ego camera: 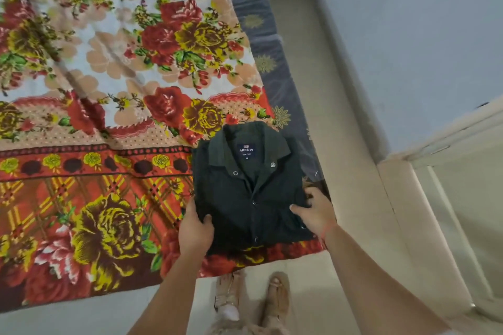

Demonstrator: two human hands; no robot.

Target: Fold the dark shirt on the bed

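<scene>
Your left hand pinches the left edge of the dark shirt, thumb on top, and your right hand grips its right edge with curled fingers. The shirt lies folded, collar away from you, near the corner of the flowered bed.

bed | floral blanket on top | dark shirt folded, nr blanket corner
</scene>
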